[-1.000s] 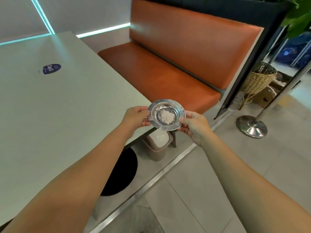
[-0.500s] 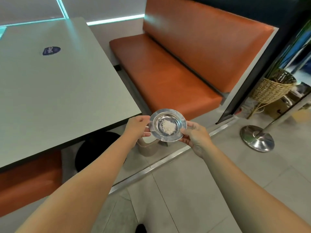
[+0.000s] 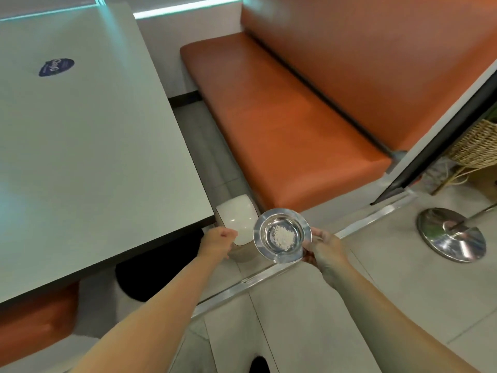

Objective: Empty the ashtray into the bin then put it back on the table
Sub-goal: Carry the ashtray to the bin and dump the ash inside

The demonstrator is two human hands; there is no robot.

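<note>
Head view: a round, shiny steel ashtray (image 3: 282,235) with a broad flat rim and a shallow bowl sits level in the air, a small heap of pale grey ash in its centre. The right hand (image 3: 324,247) holds it by the rim at about 3 o'clock, its grip pinched closed on the metal edge. The left hand (image 3: 217,241) is off the ashtray, at its 9 o'clock, fingers curled in a loose fist holding nothing, and lies over the near edge of a small beige plastic bin (image 3: 238,227) with a glossy, rounded white lid. The bin stands on the grey tiled floor (image 3: 309,319), just past the corner of the smooth pale-green tabletop (image 3: 88,146), whose thin dark edge runs toward 12 o'clock. A round dark-blue sticker (image 3: 56,67) lies flat on the tabletop at the far left. At 1 o'clock from the ashtray, an orange padded leather bench (image 3: 290,122) leaves a narrow floor gap beside the tabletop. A polished round metal stand base (image 3: 451,234) rests on open floor at 3 o'clock, and a woven wicker basket (image 3: 477,146) sits beyond it.
</note>
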